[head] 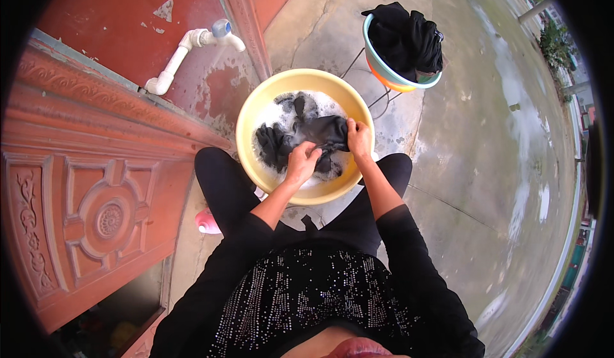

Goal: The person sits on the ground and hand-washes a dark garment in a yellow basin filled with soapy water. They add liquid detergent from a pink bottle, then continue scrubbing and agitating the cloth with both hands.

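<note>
A yellow plastic basin (249, 103) stands between my knees, with white suds (331, 103) and wet black cloth inside. My right hand (360, 138) grips one end of a black garment (322, 130) near the basin's right side. Lower and to the left, my left hand (302, 161) pinches the same garment between thumb and fingers. The cloth is stretched and bunched between both hands, just above the foam. More dark wet fabric (272, 142) lies in the suds left of my left hand.
A white pipe tap (208, 37) with a blue handle juts from the red wall at upper left. Black clothes (403, 36) heap over a light-blue basin (371, 46) on a wire stand at upper right. A pink bottle (207, 221) sits by my left leg. A carved reddish door panel (108, 219) borders the left.
</note>
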Demonstrator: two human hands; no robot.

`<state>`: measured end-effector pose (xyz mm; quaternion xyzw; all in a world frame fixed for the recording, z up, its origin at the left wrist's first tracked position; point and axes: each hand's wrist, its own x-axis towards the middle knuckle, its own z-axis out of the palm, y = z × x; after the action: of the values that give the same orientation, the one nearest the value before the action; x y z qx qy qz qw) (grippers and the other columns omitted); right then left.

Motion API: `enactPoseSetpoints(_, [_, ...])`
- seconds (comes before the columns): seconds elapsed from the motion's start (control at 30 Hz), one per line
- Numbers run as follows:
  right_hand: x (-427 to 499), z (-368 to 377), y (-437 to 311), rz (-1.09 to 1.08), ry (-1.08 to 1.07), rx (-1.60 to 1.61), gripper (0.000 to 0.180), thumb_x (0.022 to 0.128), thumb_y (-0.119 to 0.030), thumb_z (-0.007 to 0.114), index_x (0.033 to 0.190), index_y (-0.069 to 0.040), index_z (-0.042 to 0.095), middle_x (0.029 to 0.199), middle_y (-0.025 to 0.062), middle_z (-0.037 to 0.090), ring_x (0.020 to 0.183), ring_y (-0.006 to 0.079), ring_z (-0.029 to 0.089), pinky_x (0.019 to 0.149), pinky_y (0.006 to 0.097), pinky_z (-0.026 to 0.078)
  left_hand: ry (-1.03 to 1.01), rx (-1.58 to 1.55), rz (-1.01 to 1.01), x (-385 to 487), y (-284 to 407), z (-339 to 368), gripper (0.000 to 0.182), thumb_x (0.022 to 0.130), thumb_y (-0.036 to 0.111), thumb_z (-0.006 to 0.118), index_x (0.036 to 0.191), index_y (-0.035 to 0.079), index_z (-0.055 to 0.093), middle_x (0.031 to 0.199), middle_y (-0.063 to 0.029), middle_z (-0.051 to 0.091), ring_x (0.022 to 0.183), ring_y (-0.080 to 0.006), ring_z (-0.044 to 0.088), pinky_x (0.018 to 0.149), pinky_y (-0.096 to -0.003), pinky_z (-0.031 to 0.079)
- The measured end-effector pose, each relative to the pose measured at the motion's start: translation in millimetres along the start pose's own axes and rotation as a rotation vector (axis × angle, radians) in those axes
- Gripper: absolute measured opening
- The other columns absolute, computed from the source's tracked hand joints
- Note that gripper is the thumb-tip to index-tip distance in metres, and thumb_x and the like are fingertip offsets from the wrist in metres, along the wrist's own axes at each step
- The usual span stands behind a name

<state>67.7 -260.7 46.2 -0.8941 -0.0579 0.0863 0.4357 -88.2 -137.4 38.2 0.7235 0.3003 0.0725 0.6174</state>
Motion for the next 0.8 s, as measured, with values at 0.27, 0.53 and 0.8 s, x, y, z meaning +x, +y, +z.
enactPoseSetpoints(0.27, [-9.5, 16.8, 9.9, -0.313, -0.128, -0.228, 0.059, 0.097, -0.031, 0.063, 0.152, -0.016, 0.045, 0.151, 0.0337, 0.040, 0.126, 0.0537, 0.053, 0.107, 0.0562, 0.044, 0.001, 0.451, 0.287, 12.9, -9.5, 28.9, 0.061, 0.091, 0.024, 0.074, 0.140, 0.001, 0.048, 0.117, -0.0235, 0.064, 0.113, -0.0408, 0.061, 0.100, -0.0471, 0.048])
enactPoseSetpoints(0.53, [29.7, 64.7, 36.1, -0.015, -0.344, -0.486, 0.046, 0.099, -0.031, 0.057, 0.140, -0.010, 0.053, 0.124, 0.0338, 0.061, 0.109, 0.0535, 0.063, 0.093, 0.0582, 0.052, -0.056, 0.382, 0.109, 40.6, -30.3, 22.1, 0.031, 0.094, 0.019, 0.065, 0.117, -0.002, 0.064, 0.107, -0.0275, 0.066, 0.106, -0.0440, 0.062, 0.094, -0.0468, 0.049])
enactPoseSetpoints(0.8, [-55.3, 39.6, -45.0, 0.009, -0.047, 0.246, 0.036, 0.096, -0.039, 0.064, 0.112, -0.007, 0.067, 0.098, 0.0284, 0.072, 0.099, 0.0466, 0.069, 0.089, 0.0497, 0.051, 0.157, -0.923, -0.421, 55.3, -11.9, -1.4, 0.029, 0.100, 0.041, 0.061, 0.090, 0.014, 0.063, 0.086, -0.0008, 0.065, 0.081, -0.0156, 0.064, 0.073, -0.0319, 0.052])
